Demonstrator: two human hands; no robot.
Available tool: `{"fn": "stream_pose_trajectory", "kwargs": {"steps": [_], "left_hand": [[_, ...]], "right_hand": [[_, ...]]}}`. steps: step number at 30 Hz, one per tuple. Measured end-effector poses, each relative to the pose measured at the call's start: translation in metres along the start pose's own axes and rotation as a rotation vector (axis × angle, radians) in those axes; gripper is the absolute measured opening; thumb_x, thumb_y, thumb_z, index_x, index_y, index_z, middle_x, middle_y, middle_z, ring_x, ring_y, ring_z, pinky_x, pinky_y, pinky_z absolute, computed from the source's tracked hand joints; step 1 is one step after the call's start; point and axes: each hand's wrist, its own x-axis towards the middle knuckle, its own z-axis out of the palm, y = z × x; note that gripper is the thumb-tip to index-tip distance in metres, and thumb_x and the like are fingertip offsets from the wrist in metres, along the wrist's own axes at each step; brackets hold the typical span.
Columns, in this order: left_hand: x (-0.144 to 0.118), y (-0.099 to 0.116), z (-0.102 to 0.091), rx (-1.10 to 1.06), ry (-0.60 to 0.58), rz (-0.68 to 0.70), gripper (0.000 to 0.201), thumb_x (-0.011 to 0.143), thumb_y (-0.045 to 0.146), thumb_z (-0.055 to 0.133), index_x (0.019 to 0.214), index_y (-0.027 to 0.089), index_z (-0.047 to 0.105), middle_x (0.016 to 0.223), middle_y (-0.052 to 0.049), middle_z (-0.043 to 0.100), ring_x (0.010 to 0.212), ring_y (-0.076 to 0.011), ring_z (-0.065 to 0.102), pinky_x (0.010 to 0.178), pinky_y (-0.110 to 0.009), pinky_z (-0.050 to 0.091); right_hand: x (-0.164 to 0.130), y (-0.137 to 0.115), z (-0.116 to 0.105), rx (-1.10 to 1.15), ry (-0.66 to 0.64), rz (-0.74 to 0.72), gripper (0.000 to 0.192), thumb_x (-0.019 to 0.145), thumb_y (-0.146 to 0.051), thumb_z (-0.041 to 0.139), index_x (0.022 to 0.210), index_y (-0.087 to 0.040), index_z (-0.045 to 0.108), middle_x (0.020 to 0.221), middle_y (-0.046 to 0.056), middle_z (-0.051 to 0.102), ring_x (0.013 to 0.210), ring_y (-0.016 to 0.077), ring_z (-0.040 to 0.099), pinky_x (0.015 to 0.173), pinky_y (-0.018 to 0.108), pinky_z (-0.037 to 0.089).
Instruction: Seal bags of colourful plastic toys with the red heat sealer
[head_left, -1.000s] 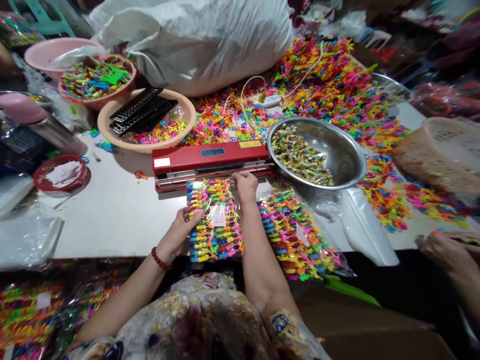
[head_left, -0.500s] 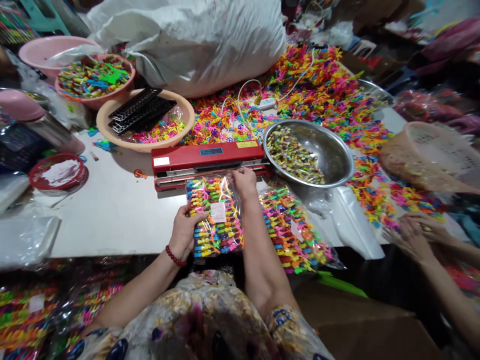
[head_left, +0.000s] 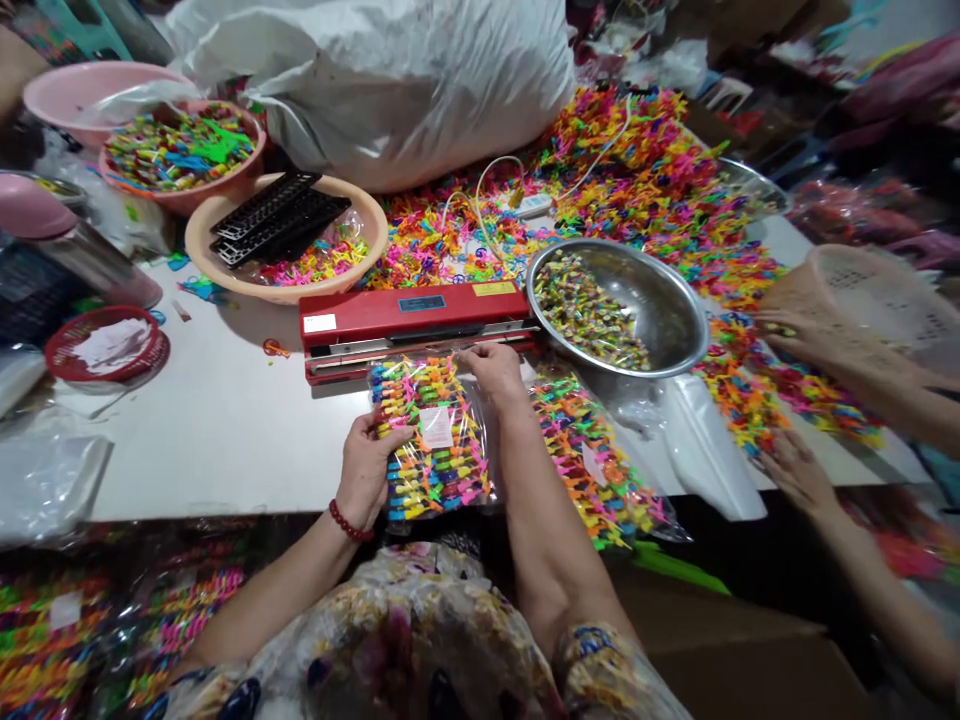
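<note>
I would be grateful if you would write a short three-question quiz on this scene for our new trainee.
1. Multiple choice: which item stands immediately to the right of the long red machine, as the wearer sees it?
A) a pink-lidded flask
B) a metal bowl
C) a large white sack
2. True or false: a beaded bracelet circles the wrist of the left hand.
3. Short answer: which of the person's hands holds the filled bag at its far edge, nearest the machine?

Key:
1. B
2. True
3. The right hand
</note>
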Motion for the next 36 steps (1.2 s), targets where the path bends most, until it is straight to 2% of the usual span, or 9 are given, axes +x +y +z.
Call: {"fn": "stream_pose_trajectory", "kwargs": {"steps": [4, 7, 10, 13, 17, 21, 26, 32, 36], "left_hand": [[-0.001, -0.002, 0.001, -0.006, -0.004, 0.0, 0.065, 0.043, 0.017, 0.095, 0.096, 0.016, 0.056, 0.09, -0.006, 0.073, 0.075, -0.0208, 0.071, 0.072, -0.037, 0.06], [-0.001, -0.003, 0.001, -0.013, 0.003, -0.001, 0.064, 0.044, 0.018, 0.095, 0.095, 0.016, 0.056, 0.092, -0.006, 0.073, 0.077, -0.0212, 0.072, 0.075, -0.038, 0.06], [0.0, -0.005, 0.0, -0.012, -0.007, 0.008, 0.064, 0.046, 0.018, 0.094, 0.096, 0.017, 0.055, 0.092, -0.006, 0.073, 0.077, -0.0205, 0.072, 0.078, -0.038, 0.059], [0.0, -0.006, 0.0, -0.01, -0.009, 0.014, 0.064, 0.045, 0.02, 0.094, 0.096, 0.017, 0.055, 0.09, -0.005, 0.073, 0.075, -0.0204, 0.071, 0.077, -0.038, 0.059], [0.0, -0.006, 0.001, -0.02, 0.017, 0.015, 0.066, 0.042, 0.02, 0.095, 0.095, 0.016, 0.055, 0.088, -0.005, 0.072, 0.073, -0.0194, 0.07, 0.076, -0.037, 0.058], [-0.001, -0.005, 0.003, -0.02, 0.036, 0.025, 0.064, 0.043, 0.019, 0.094, 0.095, 0.015, 0.056, 0.086, -0.005, 0.073, 0.073, -0.0191, 0.069, 0.074, -0.036, 0.058], [-0.002, -0.003, 0.005, -0.03, 0.029, 0.022, 0.061, 0.044, 0.019, 0.092, 0.093, 0.014, 0.057, 0.086, -0.006, 0.073, 0.073, -0.0196, 0.069, 0.074, -0.036, 0.057], [-0.004, -0.001, 0.006, -0.026, 0.033, 0.008, 0.06, 0.044, 0.018, 0.092, 0.093, 0.013, 0.058, 0.086, -0.007, 0.073, 0.074, -0.0195, 0.069, 0.074, -0.035, 0.057], [-0.003, -0.001, 0.006, -0.039, 0.021, 0.005, 0.06, 0.046, 0.018, 0.092, 0.095, 0.014, 0.057, 0.089, -0.007, 0.073, 0.076, -0.0199, 0.069, 0.075, -0.036, 0.057]], "right_hand": [[0.001, -0.012, 0.002, -0.089, -0.096, 0.008, 0.015, 0.075, -0.024, 0.067, 0.06, -0.019, 0.067, 0.058, 0.001, 0.065, 0.065, 0.0178, 0.063, 0.064, 0.027, 0.044], [0.002, -0.024, -0.012, -0.246, -0.038, -0.186, 0.008, 0.074, -0.025, 0.073, 0.07, -0.019, 0.069, 0.07, 0.002, 0.069, 0.073, 0.0192, 0.062, 0.07, 0.029, 0.044], [0.011, -0.041, -0.025, -0.211, 0.037, -0.412, 0.012, 0.081, -0.029, 0.07, 0.086, -0.018, 0.071, 0.084, 0.004, 0.07, 0.079, 0.0186, 0.061, 0.075, 0.03, 0.044], [0.029, -0.058, -0.027, -0.176, -0.092, -0.506, 0.01, 0.085, -0.025, 0.066, 0.09, -0.018, 0.071, 0.083, 0.002, 0.069, 0.077, 0.0165, 0.06, 0.073, 0.027, 0.043], [0.048, -0.071, -0.026, -0.405, -0.364, -0.486, 0.005, 0.079, -0.02, 0.07, 0.076, -0.017, 0.072, 0.072, 0.0, 0.066, 0.07, 0.0143, 0.057, 0.065, 0.024, 0.038], [0.054, -0.08, -0.031, -0.539, -0.539, -0.443, 0.008, 0.081, -0.02, 0.066, 0.079, -0.016, 0.072, 0.069, -0.001, 0.065, 0.067, 0.013, 0.057, 0.062, 0.023, 0.038], [0.056, -0.093, -0.03, -0.634, -0.575, -0.426, 0.004, 0.08, -0.018, 0.068, 0.078, -0.017, 0.071, 0.068, -0.001, 0.064, 0.066, 0.0133, 0.058, 0.062, 0.023, 0.039], [0.056, -0.099, -0.026, -0.5, -0.779, -0.225, 0.015, 0.078, -0.018, 0.074, 0.066, -0.017, 0.065, 0.052, -0.003, 0.057, 0.051, 0.011, 0.053, 0.055, 0.022, 0.04], [0.055, -0.099, -0.025, -0.476, -0.773, -0.199, 0.022, 0.078, -0.022, 0.078, 0.063, -0.018, 0.064, 0.053, -0.001, 0.059, 0.049, 0.0116, 0.054, 0.054, 0.024, 0.041]]}}
